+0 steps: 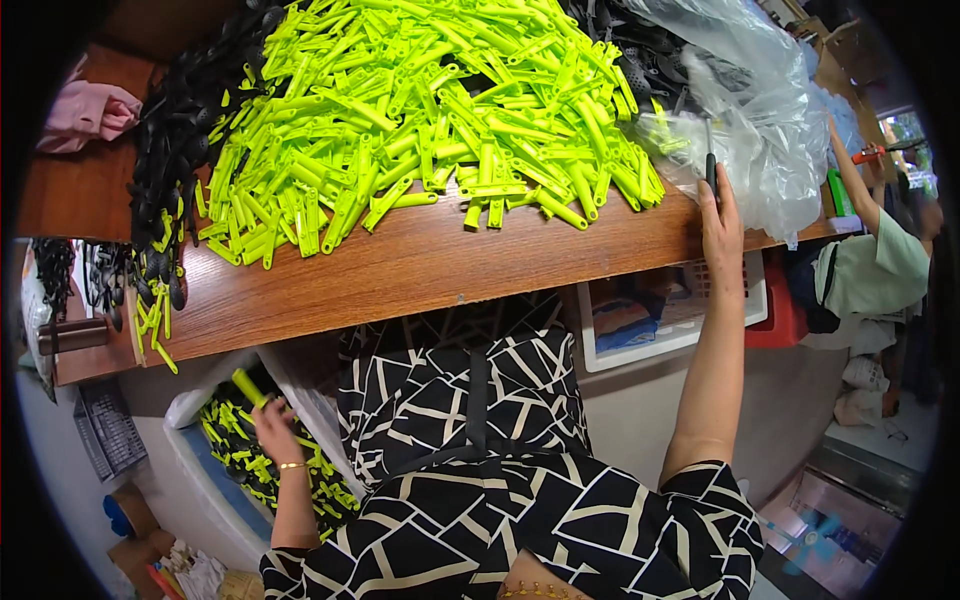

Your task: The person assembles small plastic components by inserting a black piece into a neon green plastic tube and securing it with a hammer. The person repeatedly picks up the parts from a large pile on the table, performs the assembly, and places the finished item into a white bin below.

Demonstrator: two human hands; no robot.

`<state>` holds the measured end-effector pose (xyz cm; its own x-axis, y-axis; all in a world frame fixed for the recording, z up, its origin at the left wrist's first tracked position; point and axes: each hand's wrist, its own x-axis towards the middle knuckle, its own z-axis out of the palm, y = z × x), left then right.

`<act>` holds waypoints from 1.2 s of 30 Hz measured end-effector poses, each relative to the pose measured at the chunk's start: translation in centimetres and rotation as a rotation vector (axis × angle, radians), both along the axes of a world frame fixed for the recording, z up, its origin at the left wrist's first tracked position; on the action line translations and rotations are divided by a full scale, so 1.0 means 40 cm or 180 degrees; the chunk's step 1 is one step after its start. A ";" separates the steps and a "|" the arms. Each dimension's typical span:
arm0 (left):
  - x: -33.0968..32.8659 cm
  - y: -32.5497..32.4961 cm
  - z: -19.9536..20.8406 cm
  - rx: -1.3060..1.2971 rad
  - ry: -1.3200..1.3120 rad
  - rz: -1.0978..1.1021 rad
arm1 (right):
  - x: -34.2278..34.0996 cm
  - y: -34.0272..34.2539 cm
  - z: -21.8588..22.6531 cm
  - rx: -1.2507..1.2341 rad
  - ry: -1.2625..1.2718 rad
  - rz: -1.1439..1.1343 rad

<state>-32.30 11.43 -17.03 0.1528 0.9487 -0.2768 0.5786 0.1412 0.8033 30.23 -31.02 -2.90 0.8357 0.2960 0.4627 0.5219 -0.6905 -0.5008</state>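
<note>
The black piece [710, 170] in the right hand [722, 232] shows only as a thin dark strip above the fingers, too slim to tell its shape, and the clear plastic bag [745, 120] beside it veils the black parts inside. Below the wooden table [420, 265], the left hand [272, 428] covers the lower end of a lime-green piece [248, 387]. The bin's [215, 490] contents blur into a dark mass.

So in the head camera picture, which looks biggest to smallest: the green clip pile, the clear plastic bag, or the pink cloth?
1. The green clip pile looks largest, covering much of the wooden table.
2. The clear plastic bag, by the right hand.
3. The pink cloth, though it sits near the picture's bent rim.
</note>
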 end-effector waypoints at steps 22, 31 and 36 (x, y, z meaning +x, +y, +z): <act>0.308 0.679 0.252 0.3278 0.0491 -0.1152 | -0.021 0.383 0.035 -0.0261 -0.0149 0.1297; 0.514 0.662 0.262 0.2783 0.1173 -0.1444 | -0.061 0.372 0.032 -0.0008 -0.0651 0.1544; 0.517 0.657 0.269 0.2693 0.0837 -0.1260 | -0.070 0.383 0.045 0.0089 -0.0557 0.1735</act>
<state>-11.62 37.71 -6.27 0.5347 0.7430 0.4025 0.6355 -0.6675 0.3880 27.43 -15.68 -1.09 0.4759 0.6483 0.5943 0.8756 -0.2862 -0.3890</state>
